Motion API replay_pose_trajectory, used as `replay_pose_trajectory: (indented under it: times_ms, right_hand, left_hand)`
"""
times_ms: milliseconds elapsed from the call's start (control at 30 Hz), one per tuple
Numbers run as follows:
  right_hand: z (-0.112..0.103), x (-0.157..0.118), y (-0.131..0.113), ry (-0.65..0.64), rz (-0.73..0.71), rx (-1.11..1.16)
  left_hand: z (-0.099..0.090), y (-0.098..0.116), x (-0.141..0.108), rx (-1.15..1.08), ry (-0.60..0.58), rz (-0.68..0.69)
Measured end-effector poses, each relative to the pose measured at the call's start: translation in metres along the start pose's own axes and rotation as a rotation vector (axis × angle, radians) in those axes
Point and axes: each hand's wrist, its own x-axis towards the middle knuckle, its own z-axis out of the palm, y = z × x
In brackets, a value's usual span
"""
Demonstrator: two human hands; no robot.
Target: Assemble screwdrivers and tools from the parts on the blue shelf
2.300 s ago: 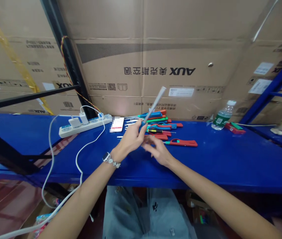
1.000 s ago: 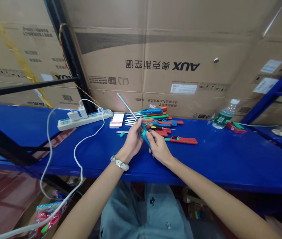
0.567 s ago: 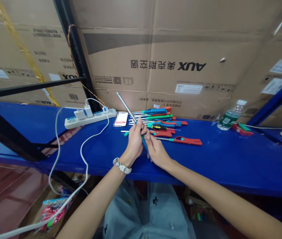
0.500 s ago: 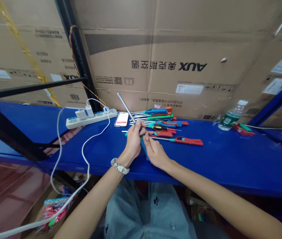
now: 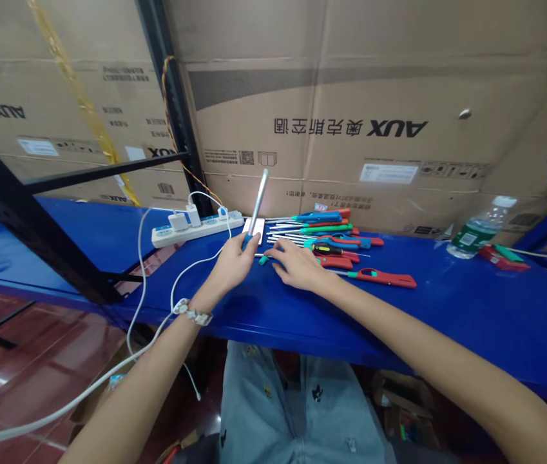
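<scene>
My left hand (image 5: 235, 259) is wrapped round the blue part of a long lighter, whose metal tube (image 5: 259, 201) points up and away. My right hand (image 5: 297, 263) is over the near left side of the pile of lighters, fingers apart and bent downward, beside a small green piece (image 5: 263, 260). Red, blue and green lighters lie in the pile, their metal tubes to the left. A black and yellow screwdriver (image 5: 327, 249) rests on top. One red lighter (image 5: 385, 278) lies nearer the front, to the right.
A white power strip (image 5: 196, 230) with plugs and trailing cables lies at the left, next to a phone (image 5: 259, 227). At the right stand a water bottle (image 5: 479, 231) and a red and green item (image 5: 503, 258). Large cartons (image 5: 350, 84) rise behind the blue shelf (image 5: 447, 322).
My hands have moved apart. The left one has gone left with the lighter, whose tube now leans right. My right hand has let go of it and reached to the pile. The view has shifted left.
</scene>
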Motion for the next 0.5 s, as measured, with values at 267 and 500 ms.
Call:
replay_pose_trajectory:
  times_ms: [267,500]
  right_hand:
    - [0.015,0.036,0.005,-0.163,-0.137,-0.15]
    - [0.019,0.011,0.014,-0.128,-0.047,0.032]
  left_hand:
    - [0.001,-0.007,-0.005,0.513,-0.096,0.142]
    - [0.011,-0.008,-0.001,0.684,-0.134,0.115]
